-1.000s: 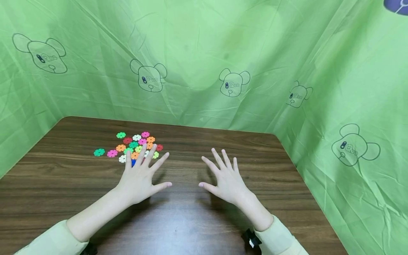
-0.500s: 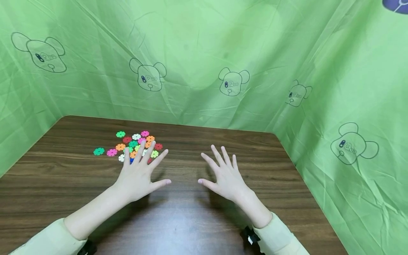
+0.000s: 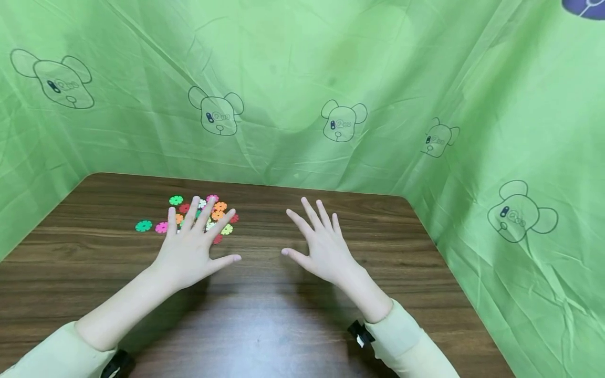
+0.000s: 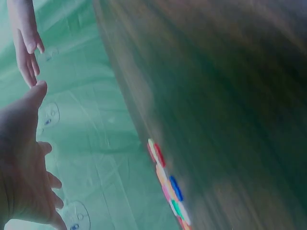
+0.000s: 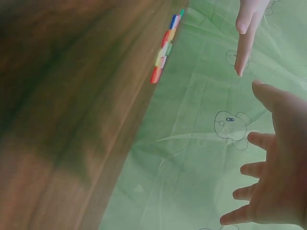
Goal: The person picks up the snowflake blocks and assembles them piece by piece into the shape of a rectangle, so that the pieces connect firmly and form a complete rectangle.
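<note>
The left hand (image 3: 186, 254) and the right hand (image 3: 325, 253) have both drifted farther out toward 12 o'clock, edging slightly to the 11 side, while the coloured discs (image 3: 218, 215) lie as they did. From here I see those discs clustered at about 11 o'clock on the desk (image 3: 264, 325), short of the far edge, with a teal one (image 3: 144, 226) straying out at the cluster's 9 o'clock. Being thin, they lie flat, and I'd guess that is why none has rolled off. The left hand sits near 10 o'clock, its fingers crossing my sight of the discs and hiding several, yet the wrist views show it raised, touching nothing. The right hand hovers near 2 o'clock, just as bare. The two are well apart, fingers splayed, backs upward, gripping nothing; I take the spread as keeping them free. The left is nearer the discs simply because they lie on that side.
</note>
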Tool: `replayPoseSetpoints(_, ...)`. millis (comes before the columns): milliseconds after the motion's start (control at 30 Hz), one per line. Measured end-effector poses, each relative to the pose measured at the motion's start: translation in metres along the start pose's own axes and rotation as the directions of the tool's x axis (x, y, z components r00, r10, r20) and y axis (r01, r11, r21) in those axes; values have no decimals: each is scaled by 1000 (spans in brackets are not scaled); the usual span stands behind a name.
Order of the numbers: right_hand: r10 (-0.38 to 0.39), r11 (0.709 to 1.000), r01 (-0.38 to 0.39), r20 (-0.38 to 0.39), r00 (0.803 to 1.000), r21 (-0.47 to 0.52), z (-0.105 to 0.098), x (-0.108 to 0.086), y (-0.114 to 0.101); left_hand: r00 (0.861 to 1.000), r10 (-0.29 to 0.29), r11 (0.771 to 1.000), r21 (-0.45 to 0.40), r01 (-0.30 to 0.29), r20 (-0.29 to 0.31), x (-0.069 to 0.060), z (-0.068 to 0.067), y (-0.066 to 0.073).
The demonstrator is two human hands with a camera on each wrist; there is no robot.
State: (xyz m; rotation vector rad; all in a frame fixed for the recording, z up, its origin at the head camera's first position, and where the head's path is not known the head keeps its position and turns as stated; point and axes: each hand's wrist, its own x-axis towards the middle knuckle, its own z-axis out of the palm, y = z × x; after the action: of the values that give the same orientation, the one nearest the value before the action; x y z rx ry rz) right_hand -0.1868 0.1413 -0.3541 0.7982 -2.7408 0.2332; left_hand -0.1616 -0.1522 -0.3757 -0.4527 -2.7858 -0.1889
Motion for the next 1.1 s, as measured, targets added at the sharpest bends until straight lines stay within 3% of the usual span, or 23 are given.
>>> replayPoseSetpoints(167,-14,1000,14,-12,1000,6,-3,15,-7,1000,-5,1000,6,5,-1,3,-6,-13)
replayPoseSetpoints(467,-46,998,46,12,999,46,-1,44,-24,999,42,999,-5,-42,-20,5,-13,-46)
replayPoseSetpoints(667,-114,988,105,70,991,113,7,64,-32,999,41,999,-12,-42,-9,5,-6,-74)
replayPoseSetpoints(833,-196,969,182,74,978,167,21,81,-35,999,47,999,-8,-47,-6,6,3,-102)
replayPoseSetpoints(1100,-250,948,219,115,961,230,49,106,-31,995,95,994,-62,-92,38,11,17,-134)
